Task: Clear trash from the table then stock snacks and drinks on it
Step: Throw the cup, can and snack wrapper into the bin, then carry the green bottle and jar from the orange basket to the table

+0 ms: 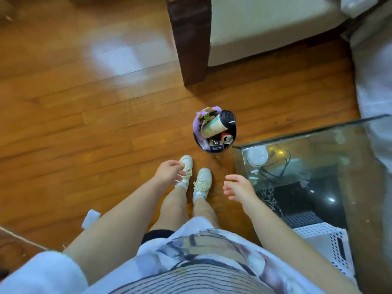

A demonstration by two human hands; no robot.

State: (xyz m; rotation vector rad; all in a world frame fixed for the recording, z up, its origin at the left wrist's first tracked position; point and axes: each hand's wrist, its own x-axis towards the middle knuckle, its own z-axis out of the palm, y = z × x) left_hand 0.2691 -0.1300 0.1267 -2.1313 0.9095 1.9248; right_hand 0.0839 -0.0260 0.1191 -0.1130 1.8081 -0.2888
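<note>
A small black trash bin (pixel 198 143) stands on the wooden floor just ahead of my feet. It is full: a paper coffee cup with a black lid (pixel 216 125) lies across the top, with a red can (pixel 226 137), torn cardboard and a purple wrapper around it. My left hand (pixel 169 171) hangs over my left shoe, fingers loosely curled, holding nothing. My right hand (pixel 238 186) hovers beside the glass table's corner (pixel 237 147), fingers spread and empty. Both hands are short of the bin.
The glass-topped table (pixel 350 132) fills the right side, with cables and a white perforated basket (pixel 326 240) showing beneath it. A dark wooden armchair with a cream cushion (pixel 254 28) stands behind the bin. A small white box (pixel 91 218) lies on the floor at left.
</note>
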